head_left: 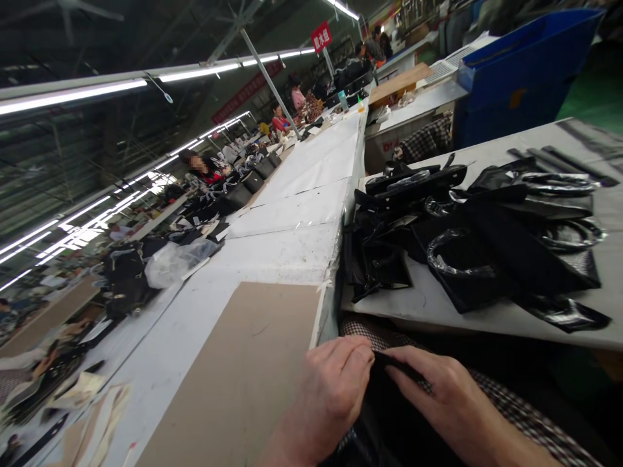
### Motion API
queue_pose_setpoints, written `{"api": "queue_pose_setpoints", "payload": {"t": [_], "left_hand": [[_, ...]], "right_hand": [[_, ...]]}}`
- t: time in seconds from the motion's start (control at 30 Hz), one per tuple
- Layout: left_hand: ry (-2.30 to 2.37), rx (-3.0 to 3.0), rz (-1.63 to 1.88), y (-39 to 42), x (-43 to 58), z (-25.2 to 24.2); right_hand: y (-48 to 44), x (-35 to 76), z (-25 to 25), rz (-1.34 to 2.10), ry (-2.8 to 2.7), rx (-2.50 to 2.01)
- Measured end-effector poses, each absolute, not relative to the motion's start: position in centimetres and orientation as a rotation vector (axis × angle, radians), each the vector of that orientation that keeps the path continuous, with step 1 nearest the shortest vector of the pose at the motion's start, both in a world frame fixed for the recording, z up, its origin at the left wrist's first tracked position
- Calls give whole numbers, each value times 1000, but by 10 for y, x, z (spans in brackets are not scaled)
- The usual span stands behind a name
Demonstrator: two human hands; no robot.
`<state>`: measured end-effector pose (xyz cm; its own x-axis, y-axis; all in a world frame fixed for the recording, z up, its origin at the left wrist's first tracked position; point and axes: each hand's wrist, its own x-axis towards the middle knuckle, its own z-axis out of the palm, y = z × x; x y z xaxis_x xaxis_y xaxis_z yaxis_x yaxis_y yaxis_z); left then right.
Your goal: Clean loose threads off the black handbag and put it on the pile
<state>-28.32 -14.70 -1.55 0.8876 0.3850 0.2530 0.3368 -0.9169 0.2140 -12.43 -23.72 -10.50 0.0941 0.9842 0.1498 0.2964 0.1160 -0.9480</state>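
Observation:
Low in the head view, a black bag piece [384, 408] hangs between my two hands, its top edge uppermost. My left hand [335, 383] is closed on that edge, knuckles up. My right hand [438, 383] pinches the same edge just to the right, thumb and fingers on either side of it. The lower part of the piece is dark and runs out of view, so its full shape is hidden. Checked cloth [525, 402] shows behind and beside the right forearm.
Black handbags with plastic-wrapped handles [462, 253] lie piled on the right table [418, 311]. A beige board [243, 363] covers part of the long white table [292, 227]. A blue bin [516, 91] stands behind. Clear plastic [175, 263] lies left; several people sit farther off.

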Motion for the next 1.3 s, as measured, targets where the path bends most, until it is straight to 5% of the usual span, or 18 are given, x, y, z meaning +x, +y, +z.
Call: {"api": "queue_pose_setpoints", "payload": {"t": [0.37, 0.97, 1.3], "left_hand": [[527, 3125, 143, -146, -278, -12], [627, 2913, 444, -150, -283, -23], [1033, 1699, 293, -134, -286, -11]], "right_hand": [[-237, -126, -100, 837, -1401, -1352], [-233, -121, -98, 938, -1370, -1318], [-235, -109, -86, 1108, -1348, -1203]]}}
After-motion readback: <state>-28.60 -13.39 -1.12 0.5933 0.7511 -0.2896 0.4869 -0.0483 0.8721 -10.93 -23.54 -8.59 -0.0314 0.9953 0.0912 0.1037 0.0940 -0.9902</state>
